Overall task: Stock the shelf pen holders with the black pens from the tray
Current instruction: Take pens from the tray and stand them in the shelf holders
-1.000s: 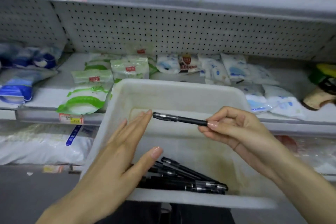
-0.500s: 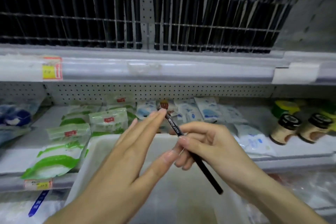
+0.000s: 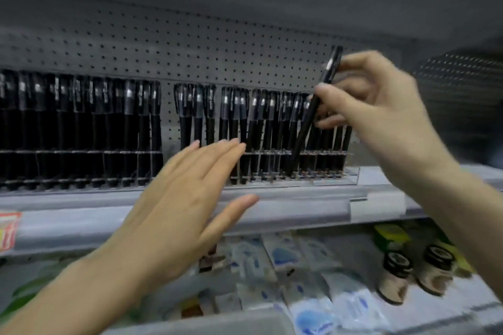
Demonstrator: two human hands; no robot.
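Left hand (image 3: 185, 198): we hold it flat, back toward us, fingers straight and together, thumb spread | right hand (image 3: 381, 109): we hold it higher, thumb and fingers pinching a slim black plastic pen (image 3: 313, 114)

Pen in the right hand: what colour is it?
The pen is black with a silvery band; head view.

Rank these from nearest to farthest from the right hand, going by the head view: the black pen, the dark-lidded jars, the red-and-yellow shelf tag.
1. The black pen, pinched in the right hand itself.
2. The dark-lidded jars, below that hand at lower right.
3. The red-and-yellow shelf tag, at the far left edge.
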